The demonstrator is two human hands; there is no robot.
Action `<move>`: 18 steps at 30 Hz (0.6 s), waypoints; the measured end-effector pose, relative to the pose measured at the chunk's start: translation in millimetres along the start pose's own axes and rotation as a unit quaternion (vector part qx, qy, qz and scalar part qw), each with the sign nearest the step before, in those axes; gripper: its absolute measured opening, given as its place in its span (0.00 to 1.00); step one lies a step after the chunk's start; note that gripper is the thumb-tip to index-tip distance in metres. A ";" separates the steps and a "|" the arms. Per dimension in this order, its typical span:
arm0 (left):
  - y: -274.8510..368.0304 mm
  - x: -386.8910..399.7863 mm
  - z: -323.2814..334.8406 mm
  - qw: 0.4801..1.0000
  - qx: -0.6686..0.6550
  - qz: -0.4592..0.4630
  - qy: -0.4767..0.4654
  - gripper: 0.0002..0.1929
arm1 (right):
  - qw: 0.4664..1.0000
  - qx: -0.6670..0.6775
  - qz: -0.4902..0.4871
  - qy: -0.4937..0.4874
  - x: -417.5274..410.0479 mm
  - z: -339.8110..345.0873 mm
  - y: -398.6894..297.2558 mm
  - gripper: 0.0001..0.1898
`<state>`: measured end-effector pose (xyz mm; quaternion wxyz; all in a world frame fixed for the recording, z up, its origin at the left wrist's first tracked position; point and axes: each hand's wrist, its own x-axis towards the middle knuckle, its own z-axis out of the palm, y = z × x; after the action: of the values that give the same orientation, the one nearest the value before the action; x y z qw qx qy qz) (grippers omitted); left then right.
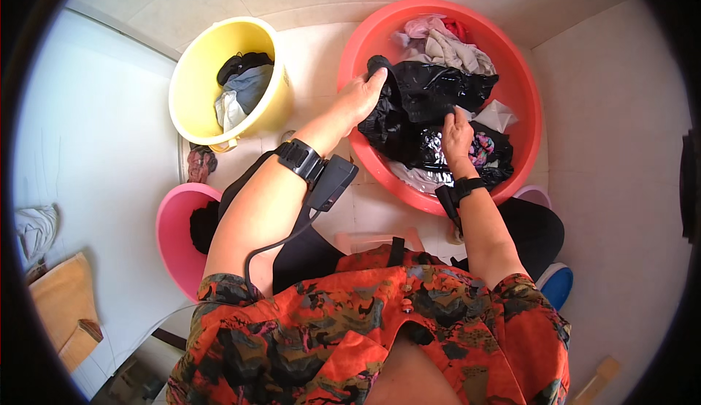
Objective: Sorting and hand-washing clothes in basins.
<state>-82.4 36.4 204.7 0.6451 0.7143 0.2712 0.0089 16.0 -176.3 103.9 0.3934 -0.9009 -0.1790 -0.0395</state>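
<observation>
A large red plastic basin (526, 131) in front of me holds wet laundry. My left hand (361, 95) grips the edge of a black garment (424, 101) over the basin's left side, thumb on top. Pinched in my right hand (458, 134) is another part of that same garment, nearer the middle. Its lower part bunches among shiny wet black cloth, so its full shape is hidden. Behind it lie a beige cloth (452, 51) and a pink cloth (424, 26). A flower-patterned cloth (482, 147) shows right of my right hand.
A yellow bucket (186, 87) with grey, white and black clothes stands at the left. Below it are a dark reddish cloth (201, 164) on the floor and a pink bucket (175, 240) with black cloth. Tiled walls (613, 103) close in behind and right.
</observation>
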 end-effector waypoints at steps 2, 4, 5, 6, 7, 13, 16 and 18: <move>4.9 0.3 -0.4 0.999 -0.015 -0.039 -0.019 0.33 | 0.963 0.197 0.179 -0.040 4.2 -8.0 -7.8 0.17; 13.2 -2.0 -1.5 0.995 -0.048 -0.075 -0.033 0.34 | 0.916 0.283 0.282 -0.044 7.8 -13.1 -9.6 0.18; 17.3 -3.1 -2.3 0.989 -0.078 -0.114 -0.048 0.35 | 0.848 0.366 0.381 -0.049 9.1 -15.7 -10.6 0.19; 18.6 -3.6 -8.3 0.986 -0.095 -0.115 -0.069 0.33 | 0.810 0.393 0.433 -0.045 10.1 -21.2 -27.8 0.19; 22.5 -6.5 -5.4 0.986 -0.097 -0.113 -0.069 0.33 | 0.812 0.391 0.431 -0.046 13.0 -27.4 -34.6 0.19; -0.8 -13.6 22.4 0.988 0.086 0.062 -0.112 0.32 | 0.773 0.544 0.260 -0.197 22.2 -64.8 -116.2 0.17; 12.0 -15.5 36.1 0.989 0.110 0.051 -0.084 0.27 | 0.784 0.542 0.202 -0.224 24.6 -77.5 -143.0 0.16; 21.0 -13.1 40.0 0.994 0.080 0.055 -0.047 0.19 | 0.793 0.534 0.159 -0.247 27.9 -80.1 -143.0 0.15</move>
<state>-71.2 -6.0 221.9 0.5961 0.7773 0.2008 -0.0110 -2.9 -136.5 264.2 0.7548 -0.5426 -0.1167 0.3497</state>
